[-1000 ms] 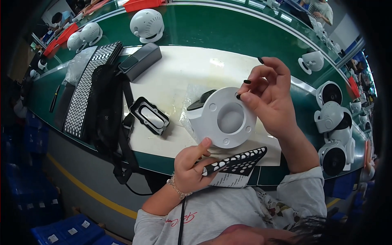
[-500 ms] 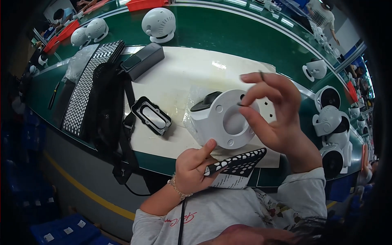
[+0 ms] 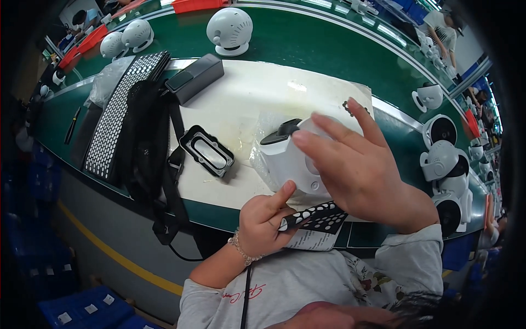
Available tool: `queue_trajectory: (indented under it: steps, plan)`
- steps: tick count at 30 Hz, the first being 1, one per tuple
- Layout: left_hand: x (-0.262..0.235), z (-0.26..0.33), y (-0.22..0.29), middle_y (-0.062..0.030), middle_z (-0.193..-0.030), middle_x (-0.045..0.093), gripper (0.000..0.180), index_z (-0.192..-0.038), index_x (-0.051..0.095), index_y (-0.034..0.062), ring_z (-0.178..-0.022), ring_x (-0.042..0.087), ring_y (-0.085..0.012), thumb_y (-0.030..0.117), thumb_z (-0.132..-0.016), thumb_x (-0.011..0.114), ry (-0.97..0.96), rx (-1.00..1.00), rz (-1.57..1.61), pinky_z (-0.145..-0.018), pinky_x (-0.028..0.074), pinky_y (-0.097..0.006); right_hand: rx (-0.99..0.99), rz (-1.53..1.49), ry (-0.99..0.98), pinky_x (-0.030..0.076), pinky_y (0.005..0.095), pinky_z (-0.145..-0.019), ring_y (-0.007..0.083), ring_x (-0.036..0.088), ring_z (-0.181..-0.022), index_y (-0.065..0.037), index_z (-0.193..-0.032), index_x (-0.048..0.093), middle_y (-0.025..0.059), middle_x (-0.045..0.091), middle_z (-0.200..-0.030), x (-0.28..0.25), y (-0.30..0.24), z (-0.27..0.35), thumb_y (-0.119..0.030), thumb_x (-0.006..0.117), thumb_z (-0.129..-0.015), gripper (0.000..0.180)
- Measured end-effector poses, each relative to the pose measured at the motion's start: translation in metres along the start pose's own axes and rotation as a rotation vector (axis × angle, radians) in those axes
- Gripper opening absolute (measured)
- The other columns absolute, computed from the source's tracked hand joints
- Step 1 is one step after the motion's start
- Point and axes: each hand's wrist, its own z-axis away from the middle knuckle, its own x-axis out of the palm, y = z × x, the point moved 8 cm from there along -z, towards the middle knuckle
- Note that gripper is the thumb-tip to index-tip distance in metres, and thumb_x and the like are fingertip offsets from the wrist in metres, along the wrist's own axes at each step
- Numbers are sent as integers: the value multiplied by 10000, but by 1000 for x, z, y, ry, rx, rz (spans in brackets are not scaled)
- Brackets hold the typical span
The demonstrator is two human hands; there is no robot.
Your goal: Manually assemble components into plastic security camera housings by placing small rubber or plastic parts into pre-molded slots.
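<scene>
L hand [image 3: 266,222] curled round a black card w/ white dots [image 3: 316,216], thumb + fingers pinching its near end, index finger sticking up toward the white round device [image 3: 287,162]. Card pokes out to the right of that hand, lying over a white paper slip [image 3: 312,239] at the tabletop [image 3: 307,41] edge. Beaded bracelet [image 3: 241,251] on the L wrist.

R hand [image 3: 359,167] released, fingers spread and loosely bent, holding nothing that shows; it hovers over the right part of the white device and hides much of it. Can't tell if the palm touches the device. Just past the R fingertips, a small dark part [image 3: 347,106] lies on the white mat [image 3: 246,98].

Device sits on the mat betw. both hands, just beyond the L hand's index tip, black piece [image 3: 281,133] on its top-left, clear plastic film [image 3: 263,159] round its left side.

Left of the L hand and further out: black rectangular frame [image 3: 207,151] on the mat, then black straps/bag [image 3: 148,137], a long perforated white-dot panel [image 3: 123,107], a dark grey box [image 3: 194,78]. Far beyond: white round units [image 3: 229,30] on the green tabletop. Right of the R hand: more white units [image 3: 441,162] stacked near the edge
</scene>
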Motion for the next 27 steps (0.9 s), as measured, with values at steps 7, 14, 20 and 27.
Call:
queue_trajectory:
  steps: [7, 14, 20, 27]
  plan:
    - [4, -3, 0, -149, -1217, 491, 174, -690, 598, -8, -605, 567, -213, 52, -561, 699, -9, -32, 45, -551, 465, -290, 198, -409, 181, 194, 424, -1016, 362, 137, -1309, -63, -763, 577, 186, 314, -1350, 13, 16, 39, -97, 642, -733, 80]
    - [5, -5, -2, -165, -1205, 494, 195, -694, 594, -23, -575, 568, -204, 25, -547, 713, 5, -32, 35, -524, 464, -286, 214, -263, 180, 162, 438, -1002, 351, 191, -1297, -83, -849, 609, 154, 363, -1331, 26, 13, 48, -183, 592, -795, 114]
    - [6, -3, -5, -173, -1198, 497, 211, -689, 583, -30, -559, 559, -195, 14, -536, 722, 34, -54, 44, -500, 456, -284, 91, 279, 240, 155, 481, -992, 352, 254, -1262, -147, -939, 649, 117, 441, -1262, 23, -13, 68, -381, 558, -793, 290]
    - [5, -2, -7, -164, -1213, 490, 197, -668, 587, -18, -577, 563, -190, 21, -530, 721, 19, -83, 80, -519, 452, -287, 0, 83, 413, 244, 435, -946, 294, 364, -1166, -190, -877, 666, 17, 505, -1147, 24, -20, 78, -253, 690, -653, 234]
